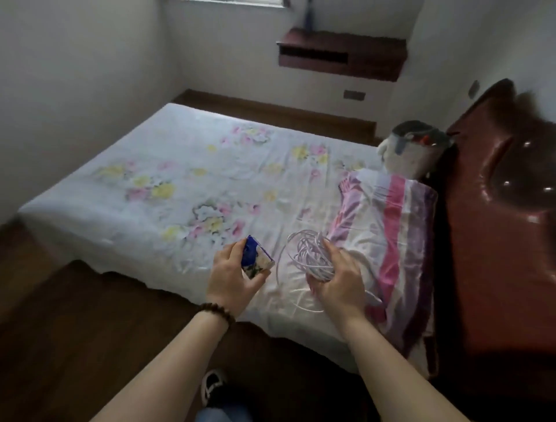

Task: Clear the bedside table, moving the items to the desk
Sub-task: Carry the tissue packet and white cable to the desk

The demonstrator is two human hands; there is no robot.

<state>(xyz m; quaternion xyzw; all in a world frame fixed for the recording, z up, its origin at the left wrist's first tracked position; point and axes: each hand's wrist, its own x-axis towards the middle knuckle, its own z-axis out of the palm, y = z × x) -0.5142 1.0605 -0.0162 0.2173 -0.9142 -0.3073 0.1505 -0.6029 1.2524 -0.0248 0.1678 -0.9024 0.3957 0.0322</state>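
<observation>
A home bedroom: a floral-sheeted bed (192, 180) filled the frame's centre, a striped pillow (391, 229) at right.

A pillow (388, 229) lies on the bed (180, 180), at its right end beside the headboard (496, 226); a shelf (343, 55) hangs on the wall beyond the bed.

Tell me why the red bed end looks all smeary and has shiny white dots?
In the head view, the red headboard is smeared at its top edge by motion blur, and the white dots are glare from light on its glossy surface. The room is dim, lit from the window. The left hand and right hand look sharper.
</observation>
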